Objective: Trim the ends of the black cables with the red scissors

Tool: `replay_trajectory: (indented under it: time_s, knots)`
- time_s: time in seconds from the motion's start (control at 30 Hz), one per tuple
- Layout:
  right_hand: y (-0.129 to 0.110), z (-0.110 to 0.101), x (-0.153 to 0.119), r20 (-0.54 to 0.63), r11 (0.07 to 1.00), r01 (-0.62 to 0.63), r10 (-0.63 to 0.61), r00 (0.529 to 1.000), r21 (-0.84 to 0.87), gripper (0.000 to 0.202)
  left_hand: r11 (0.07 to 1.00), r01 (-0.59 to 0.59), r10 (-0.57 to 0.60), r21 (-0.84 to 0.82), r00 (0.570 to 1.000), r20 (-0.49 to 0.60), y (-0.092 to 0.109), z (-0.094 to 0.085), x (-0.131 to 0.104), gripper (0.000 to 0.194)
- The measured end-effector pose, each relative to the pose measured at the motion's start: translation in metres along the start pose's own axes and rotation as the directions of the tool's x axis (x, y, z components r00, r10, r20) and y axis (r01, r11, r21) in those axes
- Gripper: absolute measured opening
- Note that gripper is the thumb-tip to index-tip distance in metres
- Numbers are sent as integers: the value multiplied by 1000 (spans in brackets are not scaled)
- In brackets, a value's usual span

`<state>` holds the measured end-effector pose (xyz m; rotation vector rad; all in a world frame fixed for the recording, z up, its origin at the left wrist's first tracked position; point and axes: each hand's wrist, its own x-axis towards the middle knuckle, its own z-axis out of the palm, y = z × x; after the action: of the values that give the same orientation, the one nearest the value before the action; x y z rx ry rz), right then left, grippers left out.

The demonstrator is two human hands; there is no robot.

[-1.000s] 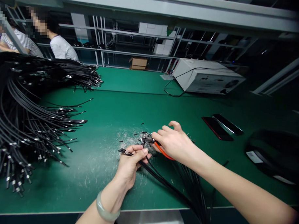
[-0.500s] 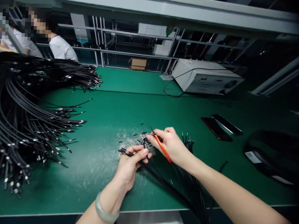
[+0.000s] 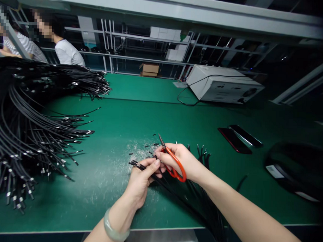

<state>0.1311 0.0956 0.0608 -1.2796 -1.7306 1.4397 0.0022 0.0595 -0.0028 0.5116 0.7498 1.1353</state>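
Note:
My left hand [image 3: 141,178] is closed round several black cables [image 3: 174,195], whose cut ends poke out to the left between thumb and fingers. Red-handled scissors [image 3: 176,164] sit in my right hand [image 3: 180,157], their dark blades together and pointing up and left. The thumb and index fingertip of that hand meet at the tip of one cable raised from my left hand. Thin pale strands and small black offcuts [image 3: 146,146] lie on the green tabletop [image 3: 119,123] behind the hands. More cable ends stick out beyond my right wrist.
A large heap of black cables [image 3: 26,130] covers the left side. At the back right stands a white box-shaped device [image 3: 221,86] with a cord. Two phones [image 3: 235,140] and a dark round object [image 3: 294,171] lie at the right. Two people in striped shirts are at the upper left.
The scissors have turned in my right hand, so their red handle loops now show. My right fingertips have come down and left to the raised cable tip. My left hand has barely moved.

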Motion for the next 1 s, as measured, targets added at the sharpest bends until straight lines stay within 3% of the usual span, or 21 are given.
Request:
replay_trajectory:
  time_s: [0.6,0.83,1.0]
  knots:
    - [-9,-7,-1,57,987,-57,66,996,-150,24,1000,-10,9,-1,997,-70,-4,-2,2,28]
    - [-12,-10,1,74,982,-20,34,997,-186,14,999,-45,47,26,998,-43,-5,-2,2,23]
    - [-7,-13,1,109,977,-24,48,993,-211,20,997,-66,65,36,998,5,-4,-1,1,20]
